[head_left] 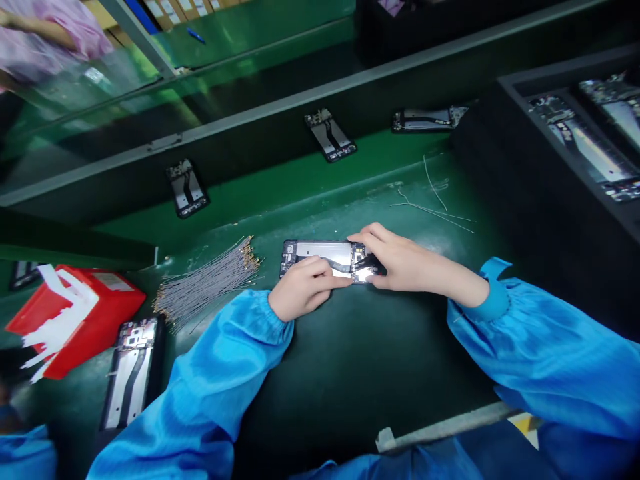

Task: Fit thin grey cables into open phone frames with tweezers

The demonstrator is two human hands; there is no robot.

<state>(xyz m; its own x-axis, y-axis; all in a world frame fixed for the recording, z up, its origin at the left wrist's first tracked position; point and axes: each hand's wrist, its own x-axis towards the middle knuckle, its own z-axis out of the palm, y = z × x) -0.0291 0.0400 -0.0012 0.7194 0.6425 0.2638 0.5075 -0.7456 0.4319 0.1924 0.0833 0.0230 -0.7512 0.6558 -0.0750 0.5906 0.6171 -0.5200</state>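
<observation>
An opened phone point(327, 252), its inner boards and dark ribbon cable exposed, lies crosswise on the green bench before me. My right hand point(395, 259) grips its right end, fingers on the far edge and thumb on the near edge. Over the near middle of the phone rests my left hand point(307, 287), its index finger stretched to the board at the right and its other fingers curled. Whatever those curled fingers may hold is hidden. Left of my hands, a bundle of thin grey cables point(213, 283) with gold-coloured ends lies on the bench.
Loose thin cables point(435, 212) lie to the right. Further opened phones point(330, 135) rest along the back ledge; one point(133, 380) lies at left. A red box point(100, 303) holds white strips. A black tray point(530, 173) with phones stands right. Another person point(55, 33) is across the bench.
</observation>
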